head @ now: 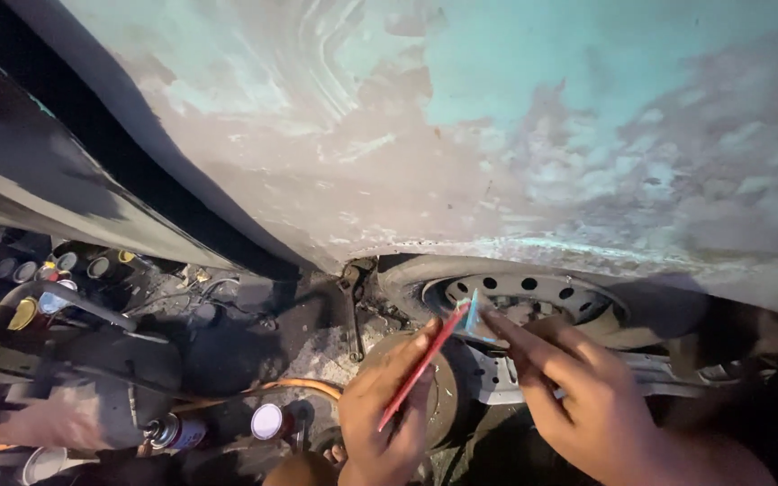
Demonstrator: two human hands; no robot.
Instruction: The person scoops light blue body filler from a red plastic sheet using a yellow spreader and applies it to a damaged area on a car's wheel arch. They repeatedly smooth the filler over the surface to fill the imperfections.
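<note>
Paint tins [24, 310] and a wrench [351, 310] lie nearby.

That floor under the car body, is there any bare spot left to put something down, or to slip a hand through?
A bare patch of floor lies between the wrench and the orange hose. The wheel fills the right. The paint tins crowd the left, with a spray can below. The left hand, holding a red scraper, and the right hand block the centre.

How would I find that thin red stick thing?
Start at the big patchy car panel, then drop to the wheel beneath it. In front, the left hand pinches a red strip; it alone is long, flat and bright red.
</note>
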